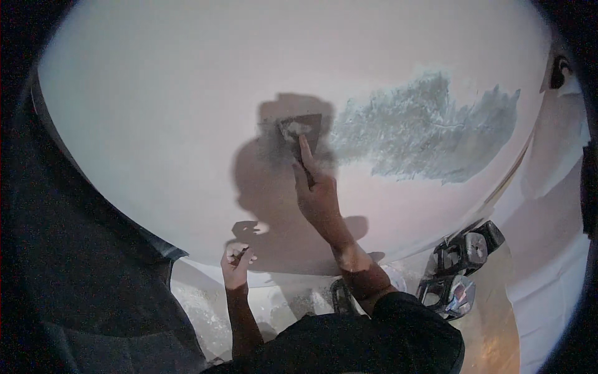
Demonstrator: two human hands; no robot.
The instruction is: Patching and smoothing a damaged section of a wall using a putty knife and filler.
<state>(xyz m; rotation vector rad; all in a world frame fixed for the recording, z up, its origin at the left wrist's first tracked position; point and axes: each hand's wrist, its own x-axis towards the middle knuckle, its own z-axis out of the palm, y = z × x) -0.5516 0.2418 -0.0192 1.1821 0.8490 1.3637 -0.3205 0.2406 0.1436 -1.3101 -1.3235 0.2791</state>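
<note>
My right hand (317, 190) grips a putty knife (309, 128), its index finger stretched along the tool. The wide blade lies against or very close to the pale wall (156, 112) and carries a smear of light filler. Just right of the blade spreads a ragged grey patch of filler (423, 134). Lower and to the left, my left hand (237, 257) is raised in front of the wall's bottom edge, apart from the knife. Its fingers are curled in; whether something small sits between them I cannot make out.
Black step-like objects with openings (458, 258) stand on the floor at the lower right. Light sheeting (548, 224) hangs along the right side, and dark cloth (93, 268) covers the left. White splatter marks the floor (199, 302). My shadow falls across the wall around the knife.
</note>
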